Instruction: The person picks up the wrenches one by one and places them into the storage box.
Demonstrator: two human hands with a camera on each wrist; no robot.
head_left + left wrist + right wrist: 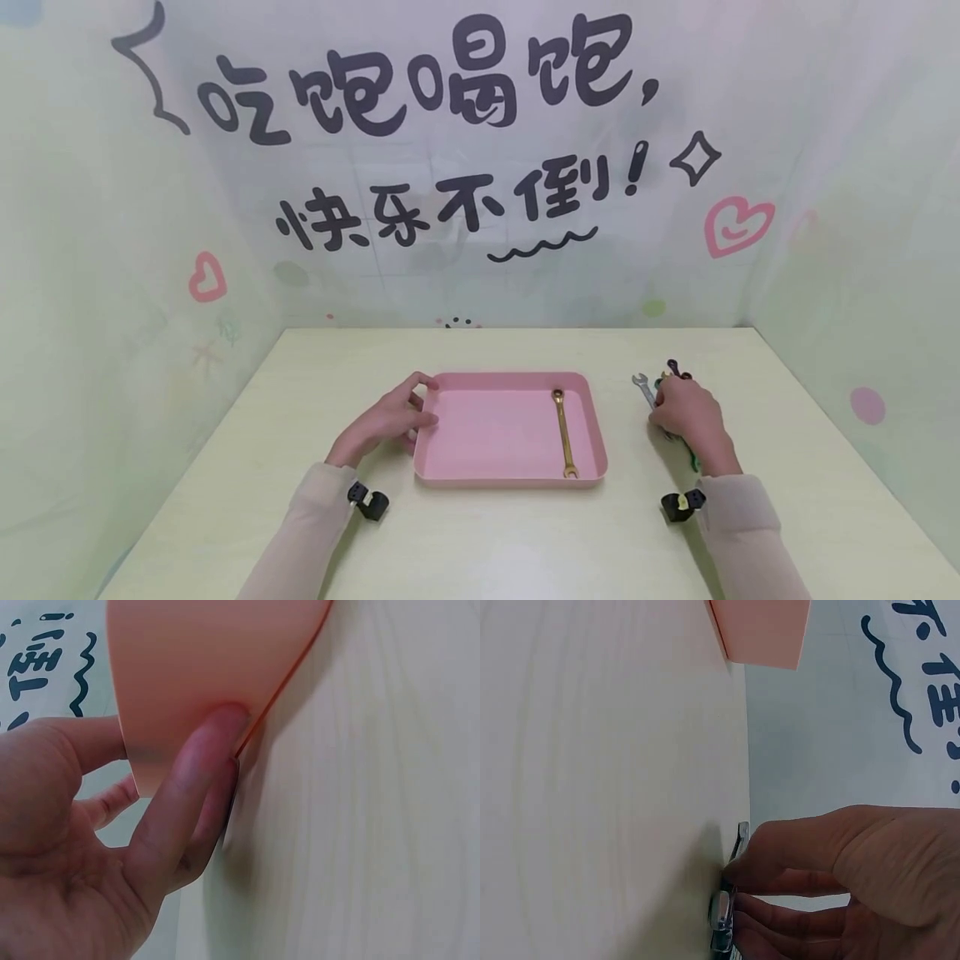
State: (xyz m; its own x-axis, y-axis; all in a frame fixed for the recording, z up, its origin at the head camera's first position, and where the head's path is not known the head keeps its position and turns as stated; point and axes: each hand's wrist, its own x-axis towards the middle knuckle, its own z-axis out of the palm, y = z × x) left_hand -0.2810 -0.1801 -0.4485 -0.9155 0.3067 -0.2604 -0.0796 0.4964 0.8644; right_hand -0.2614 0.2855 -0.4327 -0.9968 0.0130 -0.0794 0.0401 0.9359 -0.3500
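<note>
My left hand grips the left end of a pink tray. In the left wrist view its thumb presses the tray's outer wall, and other fingers reach the rim and lower edge. Inside the tray, near its right end, lies a gold combination wrench. To the right of the tray, my right hand is down on a group of wrenches, its thumb and fingers pinching at them. A silver wrench, a dark wrench end and a green one stick out around it. The hand covers the rest.
Everything lies on a pale wooden table. A printed curtain stands along its back edge, with side curtains at left and right. A small black camera is worn on the left wrist, another on the right.
</note>
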